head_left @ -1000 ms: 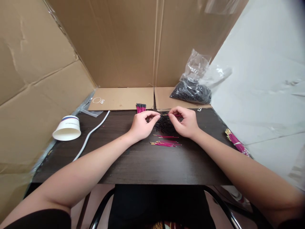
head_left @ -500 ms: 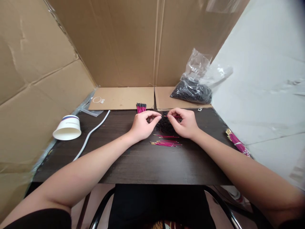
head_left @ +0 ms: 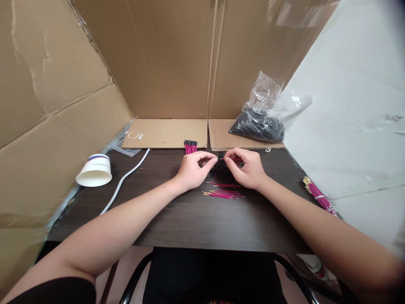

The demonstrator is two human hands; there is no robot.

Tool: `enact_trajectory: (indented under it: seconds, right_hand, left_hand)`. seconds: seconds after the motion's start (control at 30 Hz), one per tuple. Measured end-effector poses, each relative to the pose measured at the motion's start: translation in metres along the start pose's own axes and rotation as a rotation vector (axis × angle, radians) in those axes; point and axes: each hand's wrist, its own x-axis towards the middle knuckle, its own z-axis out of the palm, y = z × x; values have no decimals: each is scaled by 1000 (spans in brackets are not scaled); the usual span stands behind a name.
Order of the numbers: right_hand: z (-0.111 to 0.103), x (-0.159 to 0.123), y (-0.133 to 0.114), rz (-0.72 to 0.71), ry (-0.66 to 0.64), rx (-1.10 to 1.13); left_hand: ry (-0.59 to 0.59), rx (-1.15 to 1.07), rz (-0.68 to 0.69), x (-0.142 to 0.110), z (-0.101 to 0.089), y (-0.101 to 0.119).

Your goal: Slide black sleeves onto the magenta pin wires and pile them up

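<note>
Thumb and fingers of my left hand [head_left: 196, 169] are pinched at the tip of a magenta wire; whatever small piece they grip is hidden. My right hand [head_left: 247, 168] closes on that same magenta wire [head_left: 222, 158], which spans the short gap between the hands. Beneath and behind them lies a pile of small black sleeves [head_left: 220, 172], partly covered by the hands. Nearer me on the table are several loose magenta wires [head_left: 223, 194] with gold terminals at their left ends. Beyond my left hand sits a bundle of magenta wires with black-sleeved ends [head_left: 190, 146].
A clear plastic bag of black sleeves [head_left: 257, 125] rests on cardboard at the back right. A tied bundle of gold-tipped wires [head_left: 319, 195] lies by the right edge. On the left are a tipped white paper cup [head_left: 95, 171] and a white cord [head_left: 126, 177]. Cardboard walls [head_left: 164, 59] stand around.
The gold end of the wire has moved left toward my left fingertips, and the gap between my hands has changed slightly. The whole view has shifted a little.
</note>
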Motion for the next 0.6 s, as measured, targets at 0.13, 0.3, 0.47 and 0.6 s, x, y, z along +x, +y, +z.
enact_trajectory:
  seconds: [0.13,0.3,0.47,0.6]
  right_hand:
    - [-1,0,-1,-19,-10,-9]
    - [0,0,-1,-40,-21,-22]
    - [-1,1,-1,-41,-14,-24]
    - [-1,4,-2,-31,-6,-7]
  left_hand:
    - [-14,-7,5,0,0,-1]
    - [-16,11,9,0,0,-1]
    - [-2,-15,-2,-2,0,2]
    - [-5,-8,-15,-3,0,3]
